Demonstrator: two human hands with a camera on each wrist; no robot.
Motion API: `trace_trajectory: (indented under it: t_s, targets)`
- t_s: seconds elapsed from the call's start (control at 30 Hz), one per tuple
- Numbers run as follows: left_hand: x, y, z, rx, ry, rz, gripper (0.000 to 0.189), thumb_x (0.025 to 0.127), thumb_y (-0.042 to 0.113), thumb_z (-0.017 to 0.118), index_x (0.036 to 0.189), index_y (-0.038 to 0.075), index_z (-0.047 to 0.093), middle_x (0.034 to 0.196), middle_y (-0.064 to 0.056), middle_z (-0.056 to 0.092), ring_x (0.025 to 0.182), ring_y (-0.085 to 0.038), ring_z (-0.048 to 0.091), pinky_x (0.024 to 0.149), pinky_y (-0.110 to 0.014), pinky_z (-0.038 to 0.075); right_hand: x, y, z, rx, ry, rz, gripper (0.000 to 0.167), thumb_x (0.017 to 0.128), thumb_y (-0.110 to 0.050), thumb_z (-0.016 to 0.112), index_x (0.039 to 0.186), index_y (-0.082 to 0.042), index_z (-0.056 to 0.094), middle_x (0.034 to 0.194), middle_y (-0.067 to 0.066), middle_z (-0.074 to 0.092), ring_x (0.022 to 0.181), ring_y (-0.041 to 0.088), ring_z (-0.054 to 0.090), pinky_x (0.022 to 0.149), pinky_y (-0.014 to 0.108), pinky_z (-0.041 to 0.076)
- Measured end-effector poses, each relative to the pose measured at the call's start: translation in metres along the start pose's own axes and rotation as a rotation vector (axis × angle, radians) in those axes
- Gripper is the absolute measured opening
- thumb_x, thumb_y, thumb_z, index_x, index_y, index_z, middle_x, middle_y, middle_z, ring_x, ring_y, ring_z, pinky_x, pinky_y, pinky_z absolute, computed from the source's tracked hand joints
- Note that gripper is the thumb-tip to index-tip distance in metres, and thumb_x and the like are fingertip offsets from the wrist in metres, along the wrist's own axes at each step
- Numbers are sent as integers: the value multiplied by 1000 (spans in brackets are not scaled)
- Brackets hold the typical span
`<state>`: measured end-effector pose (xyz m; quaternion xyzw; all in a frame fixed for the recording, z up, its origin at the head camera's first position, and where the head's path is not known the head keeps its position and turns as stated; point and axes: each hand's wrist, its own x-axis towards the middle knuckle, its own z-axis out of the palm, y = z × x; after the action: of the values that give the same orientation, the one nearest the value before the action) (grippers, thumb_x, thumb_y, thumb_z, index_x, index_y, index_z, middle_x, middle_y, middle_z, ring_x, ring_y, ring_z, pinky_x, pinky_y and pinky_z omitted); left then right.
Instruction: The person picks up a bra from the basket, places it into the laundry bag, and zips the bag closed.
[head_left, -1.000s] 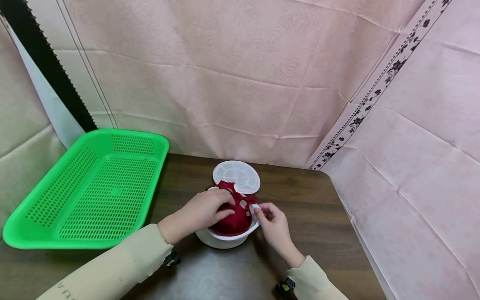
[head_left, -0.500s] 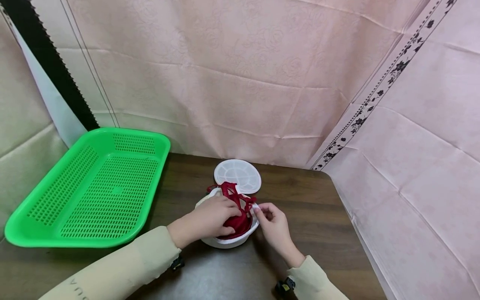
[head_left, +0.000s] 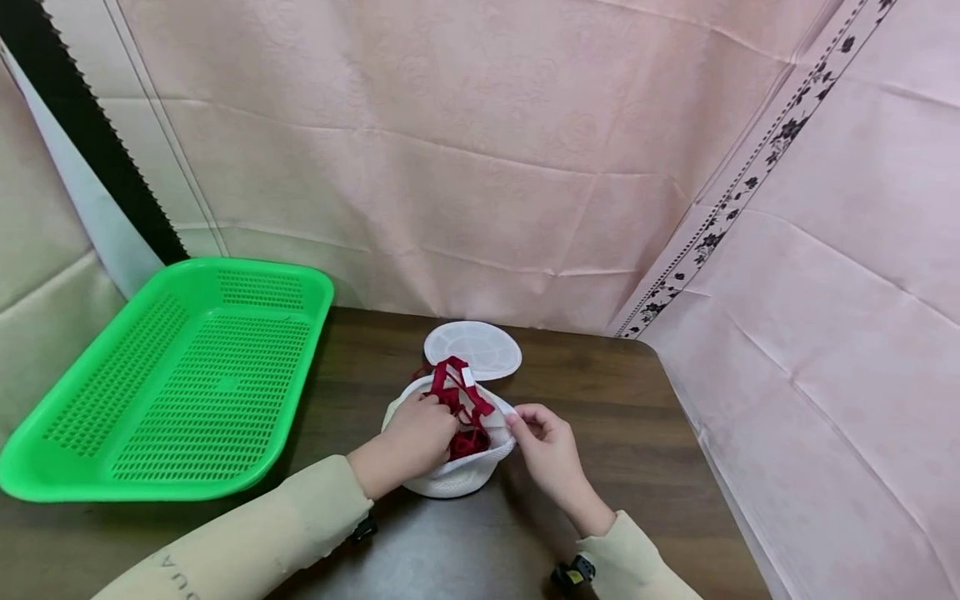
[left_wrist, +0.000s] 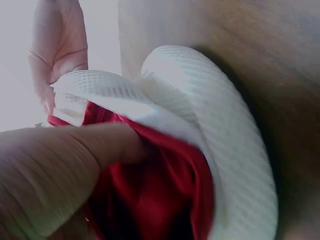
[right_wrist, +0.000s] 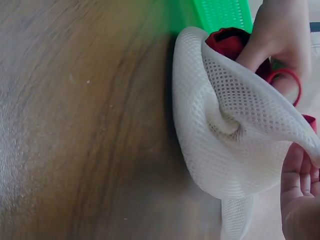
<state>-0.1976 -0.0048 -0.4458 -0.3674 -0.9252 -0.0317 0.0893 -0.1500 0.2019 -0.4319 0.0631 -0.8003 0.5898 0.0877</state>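
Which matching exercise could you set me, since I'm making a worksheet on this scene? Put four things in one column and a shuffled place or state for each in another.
Column one:
1. Green basket
2. Right hand
3. Red fabric item
4. White mesh bag

Column two:
A. Partly inside something white
B. Soft, with its mouth open
C. Farthest left of the four in the head view
D. Pinching a white edge

Right pairs: 1-C, 2-D, 3-A, 4-B.
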Motion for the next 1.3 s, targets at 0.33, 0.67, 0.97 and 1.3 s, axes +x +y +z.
trace_trajectory:
  t_s: [0.33, 0.67, 0.97, 1.3]
  targets:
    - [-5, -12, -6, 107, -112, -142, 14, 88, 13, 66, 77, 20, 71, 81, -1, 67, 83, -23, 55, 76, -40, 40, 0, -11, -4, 91, 33, -5, 7, 92, -1, 63, 94, 6, 65, 82, 22, 63, 69, 15, 60, 64, 24, 51]
    - [-12, -16, -3, -64, 32, 38, 48, 79, 41, 78, 117, 15, 66, 114, -4, 65, 108, -26, 53, 96, -45, 37, 4, 7, -8, 69, 73, 36, 11, 92, -1, 63, 97, 9, 64, 85, 25, 63, 71, 16, 61, 64, 21, 50]
    - [-25, -22, -27, -283, 138, 99, 66, 81, 52, 70, 136, 19, 55, 133, -1, 54, 123, -24, 44, 104, -49, 31, 4, 13, -12, 64, 71, 23, 12, 93, -3, 63, 97, 8, 64, 85, 22, 63, 71, 17, 62, 65, 25, 53]
    - [-26, -56, -45, -494, 377, 11, 56, 88, 47, 63, 132, 14, 55, 130, -1, 54, 122, -20, 45, 101, -45, 38, 4, 12, -12, 40, 55, 13, 12, 93, -1, 62, 97, 9, 63, 85, 23, 63, 71, 18, 62, 66, 32, 54]
